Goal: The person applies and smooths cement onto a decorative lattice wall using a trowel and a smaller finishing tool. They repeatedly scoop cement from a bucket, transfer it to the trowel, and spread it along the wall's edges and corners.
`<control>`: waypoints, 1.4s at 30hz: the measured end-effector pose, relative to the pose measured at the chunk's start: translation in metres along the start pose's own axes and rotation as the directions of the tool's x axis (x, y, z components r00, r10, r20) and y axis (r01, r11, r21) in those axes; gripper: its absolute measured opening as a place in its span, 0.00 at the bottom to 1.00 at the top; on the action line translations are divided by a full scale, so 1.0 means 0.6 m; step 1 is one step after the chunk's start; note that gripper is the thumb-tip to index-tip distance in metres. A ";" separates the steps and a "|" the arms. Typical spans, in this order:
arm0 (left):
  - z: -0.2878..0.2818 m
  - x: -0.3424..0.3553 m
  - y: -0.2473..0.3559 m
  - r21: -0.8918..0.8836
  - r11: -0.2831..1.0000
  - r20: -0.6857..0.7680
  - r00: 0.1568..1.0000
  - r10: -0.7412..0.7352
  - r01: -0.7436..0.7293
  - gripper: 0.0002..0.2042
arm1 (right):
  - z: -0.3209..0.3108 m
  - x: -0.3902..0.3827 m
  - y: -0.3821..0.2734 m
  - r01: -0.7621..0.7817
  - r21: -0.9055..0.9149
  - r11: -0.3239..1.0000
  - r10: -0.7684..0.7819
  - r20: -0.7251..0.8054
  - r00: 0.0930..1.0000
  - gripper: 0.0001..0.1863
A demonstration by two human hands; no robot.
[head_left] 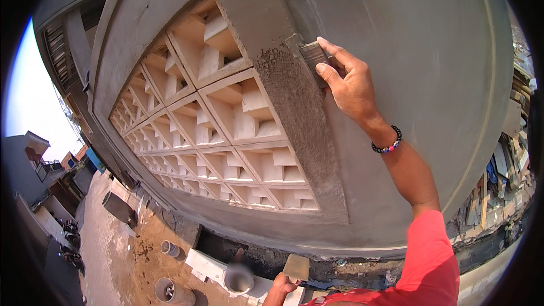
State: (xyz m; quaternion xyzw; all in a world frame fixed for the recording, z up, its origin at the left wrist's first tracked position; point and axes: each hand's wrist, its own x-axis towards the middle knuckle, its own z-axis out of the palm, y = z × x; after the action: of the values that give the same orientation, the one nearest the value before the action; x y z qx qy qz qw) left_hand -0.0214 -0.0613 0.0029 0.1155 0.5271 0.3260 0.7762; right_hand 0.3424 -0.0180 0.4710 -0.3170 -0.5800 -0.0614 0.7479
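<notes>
My right hand (348,85) presses a small grey ridged block (314,56) to the plastered band (289,113) beside the pale lattice of ventilation blocks (204,119), with thumb and fingers closed on the block. The band is rough and darker below the block, smoother above. Low in the view, my left hand (282,288) grips a flat, square-bladed tool (296,268); its handle is mostly hidden by the fingers. A wide smooth grey wall (396,39) fills the right of the view.
On the ground stand a bucket (173,289), a small pail (170,249) and a dark cylinder (116,207). A white ledge (201,263) borders a dark drain (215,241), with a blurred round patch over it. Scrap wood (498,175) is piled at right. Parked motorbikes (71,235) stand far left.
</notes>
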 end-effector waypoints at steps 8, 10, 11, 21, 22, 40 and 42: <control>-0.031 -0.004 -0.011 -0.026 0.999 0.017 0.999 -0.047 0.047 0.10 | -0.101 -0.100 -0.006 -0.417 0.444 0.793 0.357 0.217 0.909 0.23; -0.035 0.001 -0.010 -0.020 0.999 0.021 0.999 -0.038 0.038 0.10 | -0.107 -0.072 -0.021 -0.399 0.607 0.687 0.333 0.225 0.916 0.24; -0.037 0.001 -0.010 -0.001 1.000 0.010 1.000 -0.028 0.028 0.10 | -0.112 -0.058 -0.020 -0.399 0.651 0.645 0.316 0.248 0.916 0.24; 0.004 -0.008 -0.023 -0.052 0.999 0.013 1.000 0.008 -0.008 0.10 | -0.029 0.086 -0.052 0.413 -0.535 0.737 -0.506 -0.033 0.862 0.18; 0.006 -0.006 -0.024 -0.053 0.999 0.019 1.000 0.006 -0.005 0.10 | -0.018 0.102 -0.053 0.437 -0.581 0.686 -0.547 -0.016 0.837 0.18; 0.012 0.007 -0.017 -0.085 0.996 0.075 0.997 -0.020 0.026 0.10 | 0.003 0.080 -0.070 0.141 -0.008 0.990 -0.141 -0.033 0.989 0.20; 0.005 0.013 -0.023 -0.095 0.994 0.075 0.996 -0.038 0.045 0.09 | -0.001 0.124 -0.097 0.190 -0.039 0.981 -0.192 -0.053 0.980 0.21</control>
State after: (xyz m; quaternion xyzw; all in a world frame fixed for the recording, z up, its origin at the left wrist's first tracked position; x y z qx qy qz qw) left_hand -0.0119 -0.0667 -0.0089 0.0786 0.4840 0.3305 0.8064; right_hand 0.3398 -0.0438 0.5616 -0.2707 -0.5851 -0.1519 0.7492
